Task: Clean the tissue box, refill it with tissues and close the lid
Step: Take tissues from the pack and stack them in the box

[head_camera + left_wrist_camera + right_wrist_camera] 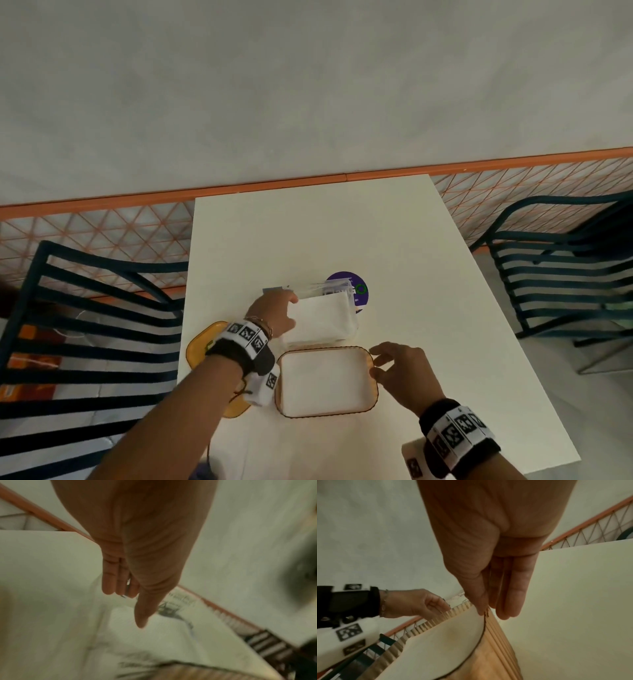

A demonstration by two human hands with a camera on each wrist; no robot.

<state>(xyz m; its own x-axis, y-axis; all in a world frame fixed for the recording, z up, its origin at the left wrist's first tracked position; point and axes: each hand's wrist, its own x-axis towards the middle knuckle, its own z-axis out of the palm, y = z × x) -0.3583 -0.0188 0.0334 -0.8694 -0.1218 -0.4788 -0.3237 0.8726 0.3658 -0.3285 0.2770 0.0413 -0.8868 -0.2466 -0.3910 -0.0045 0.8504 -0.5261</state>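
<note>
Reaching with left hand (274,317) onto the near-left corner of the tissue pack (320,320), which is lying on the table (428,274) at 12 o'clock of the open, empty tissue box (327,381); thumb on top of the stack, other fingers out of sight behind it, so firmness of grasp not determinable. Steadying the box rim at its 3 o'clock side with right hand (400,368), thumb and straight fingers lightly touching the ribbed wall. Judging best execution: clamping the full stack squarely, lifting level, lowering toward 6 o'clock inside the walls, bracing the box throughout; lid (212,356) waiting at 9 o'clock.
</note>
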